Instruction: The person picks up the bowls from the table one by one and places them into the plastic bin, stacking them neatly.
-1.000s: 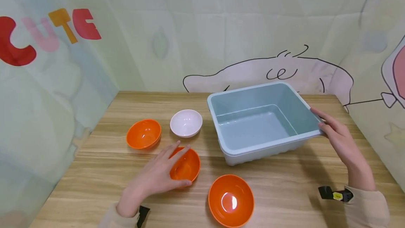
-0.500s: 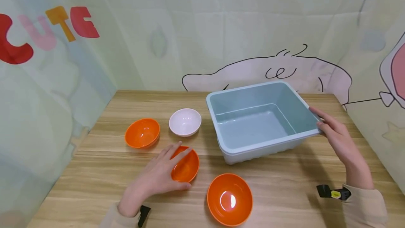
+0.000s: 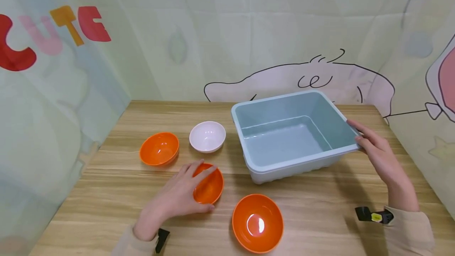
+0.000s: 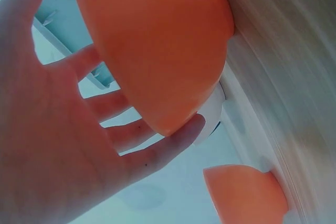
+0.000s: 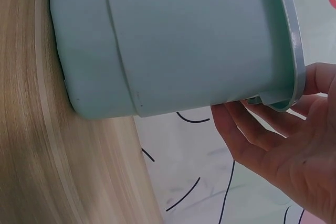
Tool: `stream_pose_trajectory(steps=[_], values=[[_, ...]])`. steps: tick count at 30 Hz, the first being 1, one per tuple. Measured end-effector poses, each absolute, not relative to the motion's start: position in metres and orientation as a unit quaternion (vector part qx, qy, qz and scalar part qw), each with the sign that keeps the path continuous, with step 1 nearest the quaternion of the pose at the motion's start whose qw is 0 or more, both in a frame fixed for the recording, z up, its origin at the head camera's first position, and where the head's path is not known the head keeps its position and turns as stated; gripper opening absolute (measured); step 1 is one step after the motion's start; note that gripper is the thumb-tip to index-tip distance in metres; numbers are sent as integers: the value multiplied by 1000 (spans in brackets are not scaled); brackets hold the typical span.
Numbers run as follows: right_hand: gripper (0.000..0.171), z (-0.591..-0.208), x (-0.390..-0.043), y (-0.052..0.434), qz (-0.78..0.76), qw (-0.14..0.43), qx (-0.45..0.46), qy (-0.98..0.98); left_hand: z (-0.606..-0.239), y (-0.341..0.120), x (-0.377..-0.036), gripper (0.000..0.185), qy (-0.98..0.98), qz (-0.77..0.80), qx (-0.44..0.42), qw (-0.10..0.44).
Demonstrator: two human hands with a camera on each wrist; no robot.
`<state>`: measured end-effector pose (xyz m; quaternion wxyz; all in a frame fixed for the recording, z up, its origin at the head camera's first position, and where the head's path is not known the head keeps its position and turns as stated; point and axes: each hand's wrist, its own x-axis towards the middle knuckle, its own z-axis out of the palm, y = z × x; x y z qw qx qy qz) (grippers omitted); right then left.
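Four bowls (image 3: 257, 223) (three orange) are near one tub (image 3: 289, 141).

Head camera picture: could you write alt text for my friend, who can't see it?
A person's left hand has thumb and fingers at the rim of an orange bowl, while the right hand grips the edge of a blue bin. The leftmost orange bowl, the nearest orange bowl and a white bowl share the wooden table.

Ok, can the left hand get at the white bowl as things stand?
Probably yes: the white bowl is just beyond the left hand, with nothing standing between. That hand holds an orange bowl, though, so it would likely need to let go first.
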<state>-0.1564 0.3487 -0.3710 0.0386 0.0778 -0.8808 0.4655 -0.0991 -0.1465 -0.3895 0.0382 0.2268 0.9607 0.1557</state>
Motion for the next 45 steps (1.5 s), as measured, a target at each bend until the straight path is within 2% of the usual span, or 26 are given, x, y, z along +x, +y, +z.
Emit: stream_pose_trajectory(steps=[31,45], values=[[46,-370,-156,347,463,39,76,-882,-380,-146,-101,82,960,145,235,42],[46,-371,-155,348,463,41,79,-882,-366,-143,-103,81,956,123,264,-25]])
